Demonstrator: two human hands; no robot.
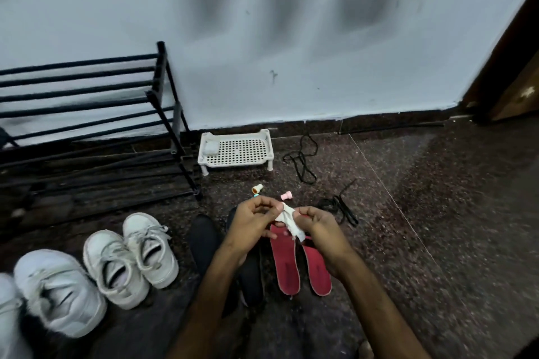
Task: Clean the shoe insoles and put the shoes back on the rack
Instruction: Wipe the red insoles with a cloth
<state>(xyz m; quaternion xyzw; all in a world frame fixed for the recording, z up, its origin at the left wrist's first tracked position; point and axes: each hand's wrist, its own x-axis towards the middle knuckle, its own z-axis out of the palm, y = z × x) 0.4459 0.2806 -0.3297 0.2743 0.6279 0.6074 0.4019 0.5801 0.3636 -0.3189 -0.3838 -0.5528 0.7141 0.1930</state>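
Lower centre: left hand (253,223) and right hand (319,229) pinch a white cloth (291,225) in curled fingers (264,203), over two red insoles (287,268) on the floor (408,213). Black shoes (204,237) half hidden under left arm (210,285). Tray (233,134) holds an indistinct pale block (210,148).

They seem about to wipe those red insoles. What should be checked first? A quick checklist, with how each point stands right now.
1. White cloth pinched by both the left hand and the right hand: ok.
2. Both red insoles lie side by side on the floor, right under the hands: ok.
3. Cloth damp or carrying cleaner: cannot tell.
4. Dirt on the insoles: cannot tell.
5. Black shoes beside the insoles, ready to take them back: ok.
6. Black laces back in the shoes: not ok; they lie loose on the floor.
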